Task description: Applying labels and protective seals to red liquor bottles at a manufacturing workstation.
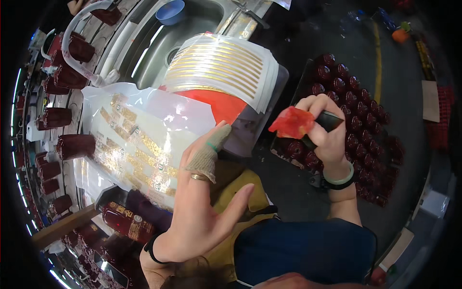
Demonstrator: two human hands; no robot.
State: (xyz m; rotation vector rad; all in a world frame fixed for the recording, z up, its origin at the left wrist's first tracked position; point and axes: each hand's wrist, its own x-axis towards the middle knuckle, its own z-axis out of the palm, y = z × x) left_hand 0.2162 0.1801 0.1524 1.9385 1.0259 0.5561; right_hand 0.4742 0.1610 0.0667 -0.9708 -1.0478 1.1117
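My left hand [202, 212] is stretched out with the thumb apart and grips nothing. A grey knitted sleeve [207, 154] covers part of its fingers. The fingertips are at the edge of a red sheet [226, 106], and I cannot tell if they touch it. In my right hand [327, 130] is a crumpled red piece [292, 122], pinched together with a dark flat object [329, 121] whose kind is unclear. Left of my left hand lies a translucent sheet with gold decals [144, 149]. A stack of white sheets with gold stripes [216, 67] rests over the red sheet.
Behind the sheets is a steel sink [139, 62] with a blue bowl [170, 12] and a curved white faucet [67, 48]. Dark red jars [76, 146] line the left. Rows of dark red glossy pieces [358, 123] stand on a low platform at right. A decorated red jar [127, 221] lies lower left.
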